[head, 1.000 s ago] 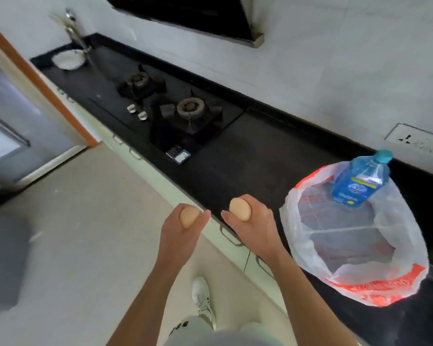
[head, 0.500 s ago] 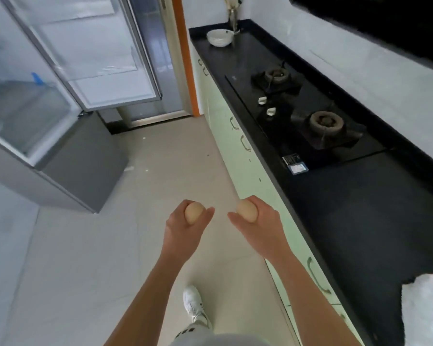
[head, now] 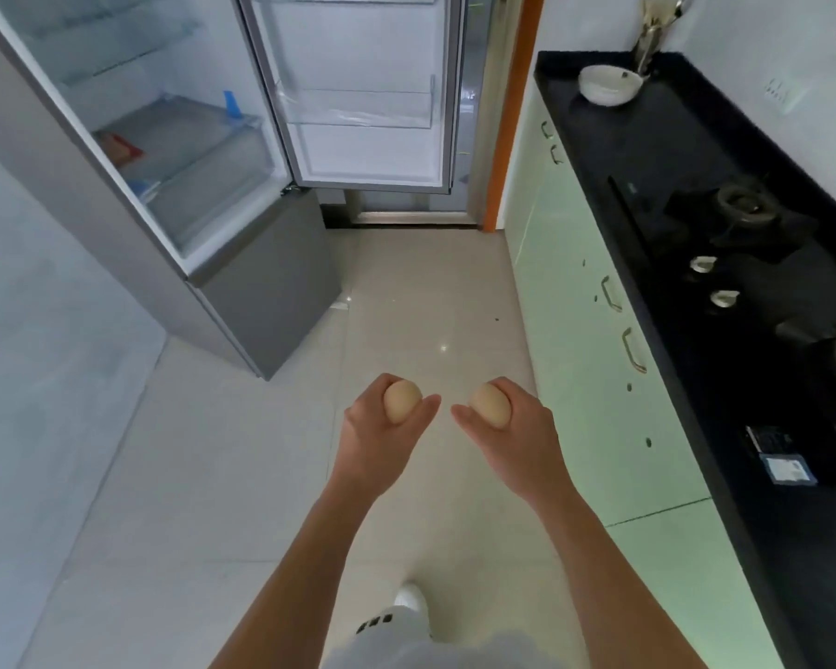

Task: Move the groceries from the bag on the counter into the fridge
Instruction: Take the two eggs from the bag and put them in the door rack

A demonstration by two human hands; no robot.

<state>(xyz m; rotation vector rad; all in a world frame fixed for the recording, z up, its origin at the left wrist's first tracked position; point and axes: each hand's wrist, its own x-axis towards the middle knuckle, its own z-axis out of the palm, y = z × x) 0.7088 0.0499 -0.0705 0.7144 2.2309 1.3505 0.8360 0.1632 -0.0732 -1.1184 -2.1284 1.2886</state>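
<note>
My left hand (head: 380, 439) grips a tan egg (head: 401, 401), and my right hand (head: 515, 437) grips a second tan egg (head: 491, 403). Both hands are held out over the tiled floor, side by side and a little apart. The grey fridge (head: 131, 224) stands ahead on the left with its upper door (head: 358, 89) swung wide open. Glass shelves and a clear drawer show inside, with a red item (head: 124, 147) on one shelf. The grocery bag is out of view.
A black counter (head: 696, 152) with pale green cabinets (head: 594, 379) runs along the right. On it sit a gas hob (head: 754, 224), a white bowl (head: 609, 84) and a utensil holder. An orange door frame (head: 507, 137) stands beyond the fridge. My white shoe (head: 409, 598) is below.
The view has swung left from the counter and bag toward the open fridge. Both hands keep hold of their eggs. The bag has left the frame.
</note>
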